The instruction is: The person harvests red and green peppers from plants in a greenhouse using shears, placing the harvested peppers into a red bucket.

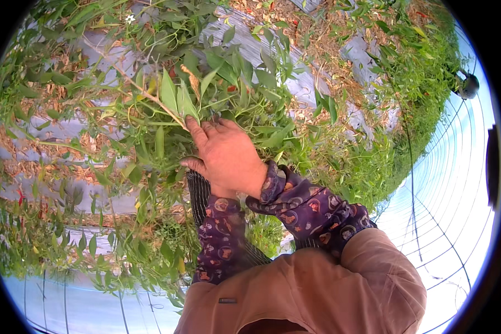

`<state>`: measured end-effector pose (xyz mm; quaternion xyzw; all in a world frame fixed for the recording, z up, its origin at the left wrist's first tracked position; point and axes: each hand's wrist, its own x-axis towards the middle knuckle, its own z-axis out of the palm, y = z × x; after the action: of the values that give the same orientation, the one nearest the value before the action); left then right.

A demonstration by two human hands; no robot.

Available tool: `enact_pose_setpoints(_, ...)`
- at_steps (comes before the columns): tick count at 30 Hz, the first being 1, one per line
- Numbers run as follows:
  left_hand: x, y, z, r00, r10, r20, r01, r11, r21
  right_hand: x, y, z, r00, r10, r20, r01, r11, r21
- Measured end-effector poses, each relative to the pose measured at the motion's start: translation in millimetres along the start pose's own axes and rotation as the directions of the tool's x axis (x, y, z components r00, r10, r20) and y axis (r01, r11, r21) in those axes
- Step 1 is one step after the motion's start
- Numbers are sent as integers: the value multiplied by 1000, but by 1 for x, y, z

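Note:
My right hand (229, 154) lies back up over the foliage of a pepper plant, its index fingertip beside green leaves (169, 92) and the end of a bare tan stem (150, 98). The thumb points left; the other fingertips sink into the leaves, so their hold is hidden. Of my left hand (223, 191) only the wrist area shows, beneath the right hand; its fingers are hidden. A dry curled leaf (191, 79) stands just above the right fingers. A small red fruit (231, 88) shows among the leaves.
Leafy plants surround the hands, over silvery plastic mulch film (250, 37) and dry leaf litter (313, 50). A red pepper (21, 197) hangs at the left. Thin lines or wires (411, 179) run at the right, where a dark rounded object (469, 86) shows against the translucent cover.

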<state>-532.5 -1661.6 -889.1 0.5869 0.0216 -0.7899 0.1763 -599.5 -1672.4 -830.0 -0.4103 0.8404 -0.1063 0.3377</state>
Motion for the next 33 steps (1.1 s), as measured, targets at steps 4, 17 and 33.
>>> enact_pose_setpoints(4, -7, 1, -5, 997, -74, 20, 75, 996, -57, -14, -10, -4, 998, -69, -9, 69, 998, 3)
enact_pose_setpoints(17, -4, 3, -36, 981, -173, 91, 170, 985, 42, -19, 146, -65, 630, 763, -142, -98, 260, 961)
enact_pose_setpoints(33, -13, 0, -9, 995, 60, -76, -50, 990, 133, -82, 109, -20, 791, 559, 248, -262, -57, 963)
